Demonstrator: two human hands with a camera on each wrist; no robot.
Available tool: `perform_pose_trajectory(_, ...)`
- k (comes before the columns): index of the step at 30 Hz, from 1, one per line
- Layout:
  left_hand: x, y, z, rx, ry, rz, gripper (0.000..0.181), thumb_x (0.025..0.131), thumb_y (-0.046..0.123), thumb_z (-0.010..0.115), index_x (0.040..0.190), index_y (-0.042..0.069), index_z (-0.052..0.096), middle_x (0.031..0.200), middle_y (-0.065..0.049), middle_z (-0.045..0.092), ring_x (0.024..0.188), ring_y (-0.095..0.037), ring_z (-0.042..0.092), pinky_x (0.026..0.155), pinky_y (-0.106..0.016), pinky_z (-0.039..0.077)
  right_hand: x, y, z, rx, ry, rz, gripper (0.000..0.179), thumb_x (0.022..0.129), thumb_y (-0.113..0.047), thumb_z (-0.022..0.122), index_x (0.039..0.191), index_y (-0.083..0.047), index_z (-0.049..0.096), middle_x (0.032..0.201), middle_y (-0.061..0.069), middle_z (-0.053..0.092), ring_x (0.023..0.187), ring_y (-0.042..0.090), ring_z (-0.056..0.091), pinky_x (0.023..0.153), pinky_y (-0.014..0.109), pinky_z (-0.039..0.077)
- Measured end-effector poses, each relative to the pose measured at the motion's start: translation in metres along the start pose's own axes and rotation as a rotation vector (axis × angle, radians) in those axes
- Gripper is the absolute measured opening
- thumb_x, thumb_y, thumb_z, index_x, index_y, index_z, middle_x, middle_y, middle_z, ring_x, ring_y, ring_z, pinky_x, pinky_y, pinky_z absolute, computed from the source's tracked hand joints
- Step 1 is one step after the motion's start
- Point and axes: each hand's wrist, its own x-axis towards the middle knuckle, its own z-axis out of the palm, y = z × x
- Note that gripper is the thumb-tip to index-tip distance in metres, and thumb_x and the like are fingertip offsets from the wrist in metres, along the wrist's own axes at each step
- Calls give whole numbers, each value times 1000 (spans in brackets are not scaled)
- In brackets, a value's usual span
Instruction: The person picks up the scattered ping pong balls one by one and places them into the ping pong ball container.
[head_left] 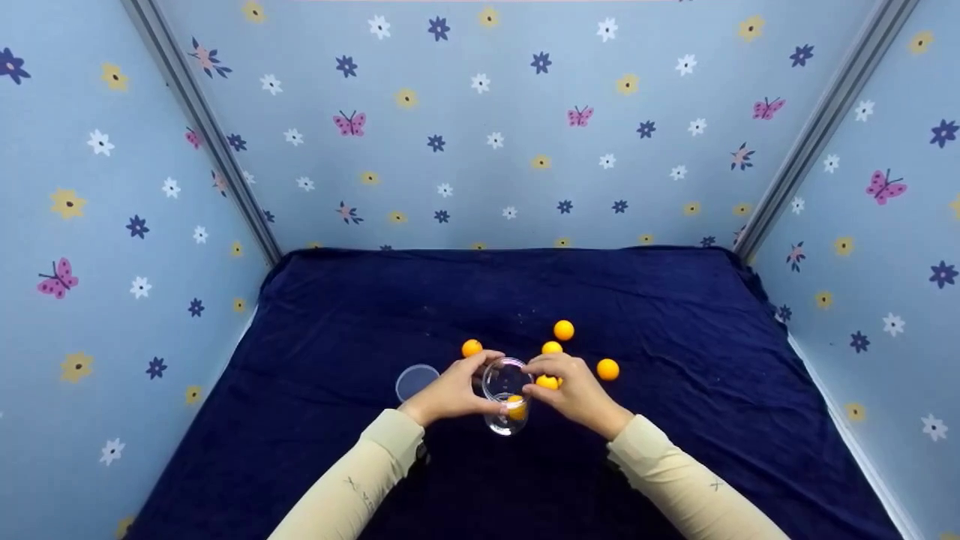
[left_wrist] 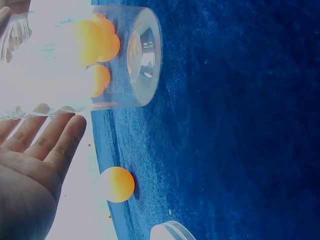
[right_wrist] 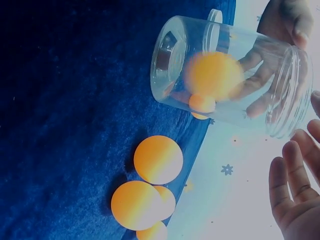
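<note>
My left hand [head_left: 454, 390] grips a clear, round plastic jar [head_left: 506, 429] near its uncovered mouth, with the fingers round the far side and the thumb on the near side. Inside the jar is an orange ball [right_wrist: 214, 76], blurred in the right wrist view. Beside the jar's rim is my right hand [head_left: 574, 386], its fingers slightly bent and nothing seen held between fingers and thumb. In the right wrist view its fingertips [right_wrist: 292, 150] lie close to the rim; whether they touch it I cannot tell.
A round translucent lid [head_left: 415, 381] lies left of the jar, partly behind my left hand. One orange ball [head_left: 472, 347] rests beyond my left hand. Several more, including a rightmost ball [head_left: 608, 369], lie around my right hand on the dark blue cloth [head_left: 337, 322]. Flower-patterned walls [head_left: 480, 172] surround it.
</note>
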Motion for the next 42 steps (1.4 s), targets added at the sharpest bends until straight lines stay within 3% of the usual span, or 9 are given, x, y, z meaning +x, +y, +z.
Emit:
perform_pose_trajectory(8,-2,-1,-2,-37,4,3,86,82,25,97,152,-1,54,143,-18,70,124,-34,72,105,-39,61,-4,7,-9,13,45,30,26,83,-2,91,107,2,82,102,12,81,94,29,75,85,39,65)
perform_pose_trajectory(16,-3,-1,-2,-28,15,8,81,84,25,96,149,0,57,141,-14,72,123,-30,72,105,-42,61,-11,17,-21,25,80,70,26,83,2,91,107,0,82,105,13,81,94,32,77,81,41,68)
perform_pose_trajectory(27,-4,1,-2,-43,20,4,78,84,23,96,147,-1,58,142,-19,70,123,-34,71,105,-44,61,-20,29,-33,-17,94,128,25,83,2,91,106,-4,82,102,8,80,92,14,72,78,35,65)
perform_pose_trajectory(35,-4,1,-2,-69,12,8,77,84,20,95,146,-4,57,143,-28,67,125,-42,69,105,-48,61,-26,34,-41,-51,85,168,26,83,-1,92,107,-3,82,102,10,80,86,20,72,76,40,64)
perform_pose_trajectory(39,-4,1,-2,-59,12,6,77,84,21,95,147,-3,57,143,-26,67,125,-41,70,105,-47,62,-31,40,-46,-61,96,191,27,84,-1,92,109,-3,81,102,8,80,87,16,73,79,38,65)
perform_pose_trajectory(42,-4,2,-2,-41,15,2,77,85,23,95,147,-1,58,143,-23,69,124,-36,70,104,-45,62,-35,44,-50,-63,101,208,28,84,0,91,110,-3,81,103,8,80,87,17,73,78,43,65)
